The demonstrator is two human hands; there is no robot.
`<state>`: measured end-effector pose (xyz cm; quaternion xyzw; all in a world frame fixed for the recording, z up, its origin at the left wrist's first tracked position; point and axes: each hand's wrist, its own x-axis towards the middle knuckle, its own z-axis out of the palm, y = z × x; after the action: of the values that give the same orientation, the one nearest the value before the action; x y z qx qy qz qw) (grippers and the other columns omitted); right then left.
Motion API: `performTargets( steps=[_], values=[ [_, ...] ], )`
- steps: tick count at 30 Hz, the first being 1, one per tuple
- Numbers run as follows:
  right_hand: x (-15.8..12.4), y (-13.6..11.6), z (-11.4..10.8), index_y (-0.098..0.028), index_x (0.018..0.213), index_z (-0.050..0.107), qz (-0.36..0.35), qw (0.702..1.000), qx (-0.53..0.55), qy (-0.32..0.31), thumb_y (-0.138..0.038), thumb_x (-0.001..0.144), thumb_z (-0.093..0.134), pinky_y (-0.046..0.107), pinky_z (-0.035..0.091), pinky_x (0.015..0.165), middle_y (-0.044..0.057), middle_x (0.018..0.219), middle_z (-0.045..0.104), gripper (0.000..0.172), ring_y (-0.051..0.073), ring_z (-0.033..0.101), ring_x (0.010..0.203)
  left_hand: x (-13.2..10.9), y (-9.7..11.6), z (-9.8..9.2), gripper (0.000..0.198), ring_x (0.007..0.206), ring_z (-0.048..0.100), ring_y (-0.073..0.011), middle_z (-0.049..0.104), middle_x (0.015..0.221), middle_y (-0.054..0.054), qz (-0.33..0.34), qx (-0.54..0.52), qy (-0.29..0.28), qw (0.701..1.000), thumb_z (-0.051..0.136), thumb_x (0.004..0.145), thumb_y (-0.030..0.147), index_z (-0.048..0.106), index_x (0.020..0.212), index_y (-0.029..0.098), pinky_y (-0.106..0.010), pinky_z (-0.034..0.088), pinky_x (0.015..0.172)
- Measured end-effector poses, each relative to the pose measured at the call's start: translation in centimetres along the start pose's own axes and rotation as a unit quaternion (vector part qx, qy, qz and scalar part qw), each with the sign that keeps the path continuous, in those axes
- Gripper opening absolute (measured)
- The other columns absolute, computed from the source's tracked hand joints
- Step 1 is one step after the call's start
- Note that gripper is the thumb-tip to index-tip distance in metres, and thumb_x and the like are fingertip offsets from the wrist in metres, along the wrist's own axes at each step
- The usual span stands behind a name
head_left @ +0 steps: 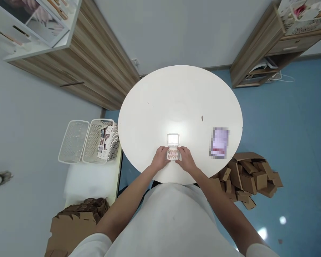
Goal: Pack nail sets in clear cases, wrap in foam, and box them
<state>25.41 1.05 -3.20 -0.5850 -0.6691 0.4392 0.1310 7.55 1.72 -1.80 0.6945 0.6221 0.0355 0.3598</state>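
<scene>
On the white oval table (180,103), close to my body, lies a small see-through hinged case (173,150) with its lid (173,139) raised away from me. Two rows of small pink pieces that look like press-on nails (172,154) fill its lower half. My left hand (160,159) grips the left side of the case, thumb near the bottom and fingers near the hinge. Along the right side, my right hand (186,159) holds it in the same way. The fingertips partly cover the case's side edges.
A blurred purple item (219,142) rests on the table at right. Left of the table stands a white perforated basket (95,142) holding printed cards. Small cardboard boxes (253,176) are heaped at lower right, and flattened cardboard (75,225) is stacked at lower left.
</scene>
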Motion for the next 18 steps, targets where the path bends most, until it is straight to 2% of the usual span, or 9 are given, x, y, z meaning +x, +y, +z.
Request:
performTargets(
  steps=[9,13,16,18],
  values=[
    [0.7,0.4,0.3,-0.025,0.124,0.036,0.008,1.000,-0.022,0.005,-0.018,0.067,0.061,0.038,0.040,0.086,0.007,0.115,0.042,0.062,0.024,0.042,0.107,0.7,0.3,0.4,0.067,0.106,0.046,-0.0231,0.045,0.111,-0.007,-0.011,-0.020,-0.004,1.000,0.065,0.063,0.012,0.037,0.122,0.024,-0.037,0.041,0.087],
    [0.5,0.3,0.5,-0.025,0.128,0.031,0.015,1.000,-0.021,0.014,-0.017,0.067,0.060,0.040,0.038,0.089,0.008,0.117,0.041,0.068,0.025,0.041,0.108,0.3,0.0,0.7,0.076,0.107,0.045,-0.0232,0.044,0.114,-0.007,-0.022,-0.035,0.000,0.999,0.065,0.064,0.012,0.028,0.129,0.025,-0.039,0.040,0.089],
    [0.0,0.0,0.8,-0.024,0.132,0.024,0.035,0.999,0.025,0.022,-0.017,0.065,0.060,0.040,0.038,0.092,0.008,0.120,0.039,0.076,0.025,0.041,0.111,-0.3,-0.3,1.1,0.079,0.100,0.049,-0.0214,0.044,0.113,-0.008,-0.051,-0.082,0.011,0.995,0.065,0.065,0.017,0.024,0.132,0.024,-0.037,0.043,0.084],
    [-0.2,-0.4,1.0,-0.023,0.133,0.021,0.065,0.994,0.084,0.018,-0.017,0.065,0.059,0.037,0.042,0.089,0.008,0.121,0.038,0.078,0.023,0.044,0.108,-0.5,-0.4,1.5,0.071,0.092,0.051,-0.0184,0.045,0.111,-0.008,-0.068,-0.124,0.015,0.990,0.064,0.067,0.019,0.030,0.129,0.022,-0.034,0.045,0.079]
  ],
)
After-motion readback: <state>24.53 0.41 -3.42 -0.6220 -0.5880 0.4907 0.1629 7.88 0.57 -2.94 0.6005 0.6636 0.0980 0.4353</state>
